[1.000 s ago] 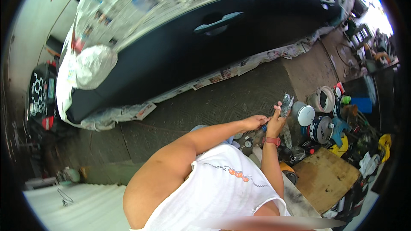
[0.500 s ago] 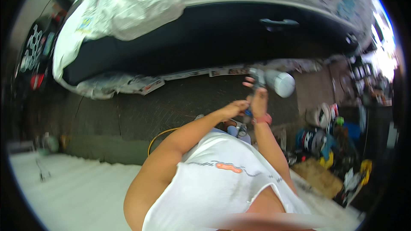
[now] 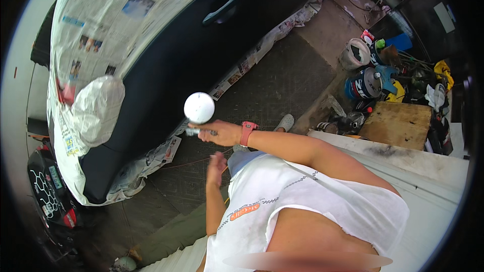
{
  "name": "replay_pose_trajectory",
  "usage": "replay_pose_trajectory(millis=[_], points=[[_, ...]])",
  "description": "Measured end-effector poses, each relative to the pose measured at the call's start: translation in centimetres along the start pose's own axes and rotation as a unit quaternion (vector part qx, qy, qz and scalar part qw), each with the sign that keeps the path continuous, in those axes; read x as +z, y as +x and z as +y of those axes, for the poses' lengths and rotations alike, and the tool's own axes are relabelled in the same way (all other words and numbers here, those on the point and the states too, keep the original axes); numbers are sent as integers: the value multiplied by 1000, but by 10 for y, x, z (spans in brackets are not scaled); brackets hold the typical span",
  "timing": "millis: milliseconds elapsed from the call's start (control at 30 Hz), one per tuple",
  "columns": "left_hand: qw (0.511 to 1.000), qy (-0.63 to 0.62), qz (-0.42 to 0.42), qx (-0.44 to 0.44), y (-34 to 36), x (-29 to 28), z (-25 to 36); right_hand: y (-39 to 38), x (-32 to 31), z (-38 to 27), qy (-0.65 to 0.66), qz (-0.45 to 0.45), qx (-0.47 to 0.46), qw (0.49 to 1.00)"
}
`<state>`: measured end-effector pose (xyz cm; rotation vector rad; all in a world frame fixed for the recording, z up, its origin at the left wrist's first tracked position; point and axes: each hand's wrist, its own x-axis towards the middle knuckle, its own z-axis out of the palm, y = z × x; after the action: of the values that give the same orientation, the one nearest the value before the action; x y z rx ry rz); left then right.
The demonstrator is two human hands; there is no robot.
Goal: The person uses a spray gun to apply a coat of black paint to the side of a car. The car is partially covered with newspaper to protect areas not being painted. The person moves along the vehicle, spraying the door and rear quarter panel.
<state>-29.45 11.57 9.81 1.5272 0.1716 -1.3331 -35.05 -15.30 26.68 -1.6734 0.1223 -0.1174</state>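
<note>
My right hand point(image 3: 222, 133), with a red watch point(image 3: 247, 132) at the wrist, is closed around a spray gun point(image 3: 194, 132). The gun's round white cup point(image 3: 199, 108) sits above my fingers. It is held close to the lower part of a dark car side panel point(image 3: 166, 70), which has a door handle point(image 3: 226, 6). I cannot tell whether the gun touches the panel. My left hand point(image 3: 217, 169) is beside my waist, below the gun and apart from it. Its fingers are blurred, and nothing can be made out in them.
Newspaper masking point(image 3: 116, 35) and a wrapped mirror-shaped bulge point(image 3: 98, 111) cover the car's upper part. Buckets point(image 3: 355, 54), a blue can point(image 3: 364, 84) and a wooden board point(image 3: 398, 125) lie at the right. A motorcycle point(image 3: 48, 191) stands at the lower left. A thin hose point(image 3: 189, 163) crosses the dark floor.
My view has turned, so the car now slants across it. My right hand has brought the spray gun toward the car's panel. My left hand has come away from the gun.
</note>
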Motion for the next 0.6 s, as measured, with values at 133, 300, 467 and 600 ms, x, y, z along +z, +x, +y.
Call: replay_pose_trajectory(millis=[133,300,467,600], points=[[925,-300,87,217,-5,15,103,-33,-35,-5,-84,-146,38,985],[959,-193,-41,205,19,81,181,-85,-100,7,-76,-143,8,987],[967,-103,-89,217,57,218,212,-126,-179,31,-56,-4,11,998],[966,-30,-127,225,93,325,234,-150,-253,28,-40,108,-41,993]])
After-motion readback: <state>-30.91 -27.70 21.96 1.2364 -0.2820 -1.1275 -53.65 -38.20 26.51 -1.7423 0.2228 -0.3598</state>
